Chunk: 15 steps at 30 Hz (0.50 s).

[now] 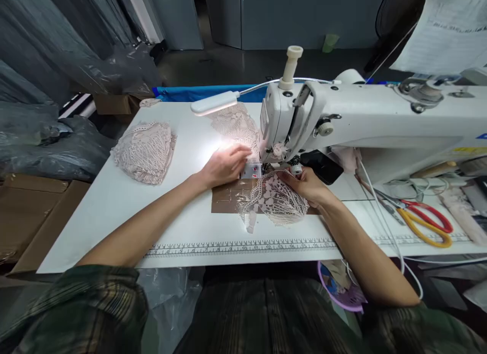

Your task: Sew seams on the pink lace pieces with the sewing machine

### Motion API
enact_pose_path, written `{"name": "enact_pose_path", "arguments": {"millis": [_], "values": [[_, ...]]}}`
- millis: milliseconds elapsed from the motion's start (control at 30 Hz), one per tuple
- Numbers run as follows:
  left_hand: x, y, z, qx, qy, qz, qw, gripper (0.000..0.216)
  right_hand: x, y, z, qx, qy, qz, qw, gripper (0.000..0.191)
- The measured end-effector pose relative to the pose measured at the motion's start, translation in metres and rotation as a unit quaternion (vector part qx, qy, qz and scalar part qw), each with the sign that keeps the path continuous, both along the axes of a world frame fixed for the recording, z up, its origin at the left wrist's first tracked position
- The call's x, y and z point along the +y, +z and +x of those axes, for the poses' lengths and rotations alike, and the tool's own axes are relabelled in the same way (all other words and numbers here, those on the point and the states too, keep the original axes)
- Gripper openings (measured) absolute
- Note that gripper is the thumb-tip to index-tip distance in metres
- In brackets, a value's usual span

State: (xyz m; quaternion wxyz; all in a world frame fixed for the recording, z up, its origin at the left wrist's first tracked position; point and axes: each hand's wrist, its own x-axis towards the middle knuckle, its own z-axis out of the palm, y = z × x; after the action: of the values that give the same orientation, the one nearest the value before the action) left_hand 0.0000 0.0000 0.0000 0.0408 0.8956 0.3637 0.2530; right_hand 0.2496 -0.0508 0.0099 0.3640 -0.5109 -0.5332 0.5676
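Note:
A cream lace piece point(283, 199) lies in front of the sewing machine's point(281, 115) presser foot, its rear edge close under the needle area. My right hand point(310, 185) grips its right rear edge, thumb on top of the lace. Left of the needle, my left hand point(226, 164) rests on the bed beside the metal needle plate point(250, 171). Its fingers stretch toward the machine over the edge of more lace point(238, 126), which spreads behind; the thumb is hidden. A brown sheet point(226, 199) lies under the front lace.
A stack of lace pieces point(146, 153) sits at the table's left. A lit lamp point(215, 103) hangs over the bed. Scissors with red and yellow handles point(426, 222) and a black phone-like object point(322, 166) lie to the right. A printed ruler point(243, 249) runs along the front edge.

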Motion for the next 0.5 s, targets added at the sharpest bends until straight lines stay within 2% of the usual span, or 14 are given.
{"name": "enact_pose_path", "arguments": {"millis": [33, 100, 133, 200, 300, 400, 433, 500], "values": [[-0.011, 0.001, 0.000, 0.004, -0.028, -0.009, 1.000, 0.027, 0.000, 0.000, 0.000, 0.006, -0.001, -0.005, 1.000, 0.047], [-0.034, 0.002, 0.003, 0.037, -0.138, -0.049, 0.989, 0.025, -0.001, 0.001, -0.001, 0.019, -0.008, -0.022, 1.000, 0.044], [-0.043, 0.002, 0.005, 0.053, -0.172, -0.062, 0.982, 0.025, -0.002, 0.001, -0.003, 0.033, -0.012, -0.038, 0.999, 0.042], [-0.056, 0.002, 0.010, 0.072, -0.187, -0.075, 0.977, 0.034, -0.004, 0.003, -0.006, 0.082, -0.015, -0.081, 0.993, 0.039], [-0.062, 0.004, 0.012, 0.035, -0.151, -0.100, 0.983, 0.039, -0.009, 0.006, -0.011, 0.139, -0.002, -0.133, 0.981, 0.036], [-0.059, 0.008, 0.007, -0.097, -0.048, -0.187, 0.976, 0.033, -0.015, 0.010, -0.020, 0.130, -0.001, -0.135, 0.982, 0.033], [-0.057, 0.009, 0.005, -0.150, -0.013, -0.243, 0.958, 0.034, -0.017, 0.012, -0.024, 0.124, -0.005, -0.128, 0.984, 0.032], [-0.054, 0.011, 0.001, -0.246, 0.025, -0.382, 0.891, 0.042, -0.020, 0.017, -0.034, 0.113, -0.006, -0.106, 0.988, 0.028]]}}
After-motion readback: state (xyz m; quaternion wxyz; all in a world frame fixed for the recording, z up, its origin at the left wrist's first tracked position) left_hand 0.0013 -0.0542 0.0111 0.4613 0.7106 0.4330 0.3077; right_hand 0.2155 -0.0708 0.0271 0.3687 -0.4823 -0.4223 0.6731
